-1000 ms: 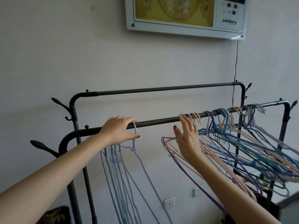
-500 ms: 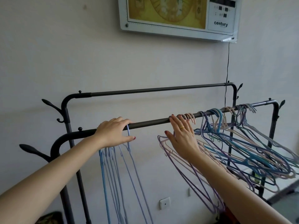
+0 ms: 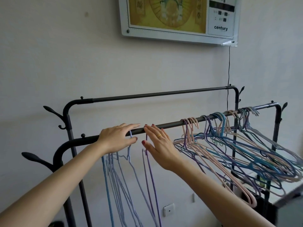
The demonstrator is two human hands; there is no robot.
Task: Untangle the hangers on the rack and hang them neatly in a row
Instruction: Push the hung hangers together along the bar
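A black rack has a front rail and a higher back rail. Several blue hangers hang straight down in a row at the rail's left part. My left hand rests on the front rail above them, fingers stretched along it, with the hook of a light blue hanger between thumb and fingers. Just to the right, my right hand is flat, its fingers straight against a purple hanger on the rail. A tangled bunch of pink, purple and blue hangers fills the rail's right half.
A framed wall display hangs above, with a black cord running down behind the rack. Black side pegs stick out at the rack's left end. A wall socket sits low down. A grey surface shows at lower right.
My right hand slid left along the rail away from the tangled bunch, bringing a purple hanger next to my left hand. My left hand's fingers straightened out over the rail.
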